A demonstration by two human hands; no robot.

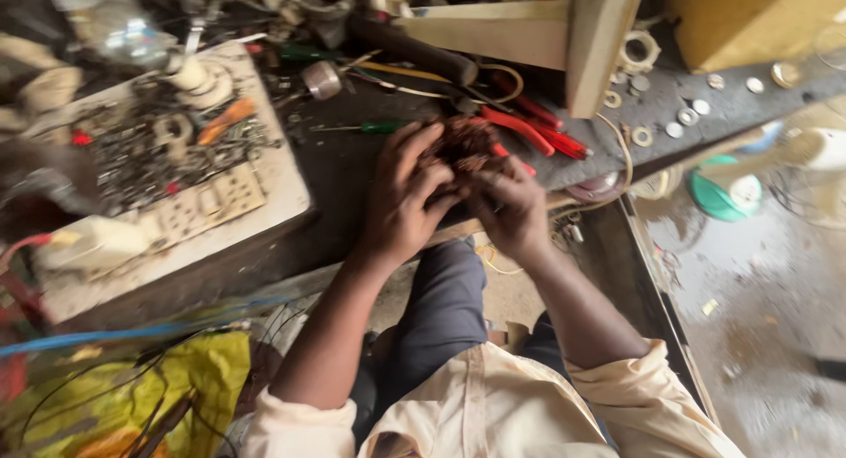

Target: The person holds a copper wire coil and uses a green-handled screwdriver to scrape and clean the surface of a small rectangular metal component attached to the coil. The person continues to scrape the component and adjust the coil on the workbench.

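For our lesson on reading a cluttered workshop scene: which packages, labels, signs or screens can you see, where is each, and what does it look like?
Yellow plastic bag: bottom left beside the person's knee, crumpled, with dark markings.
Clear plastic bag: top left on the bench, shiny and crumpled.
No signs or screens show.

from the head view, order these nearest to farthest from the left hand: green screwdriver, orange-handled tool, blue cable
From the left hand:
1. Green screwdriver, just above the fingertips on the dark bench.
2. Orange-handled tool, up and left, on the white tray of small parts.
3. Blue cable, far lower left, above the yellow bag.
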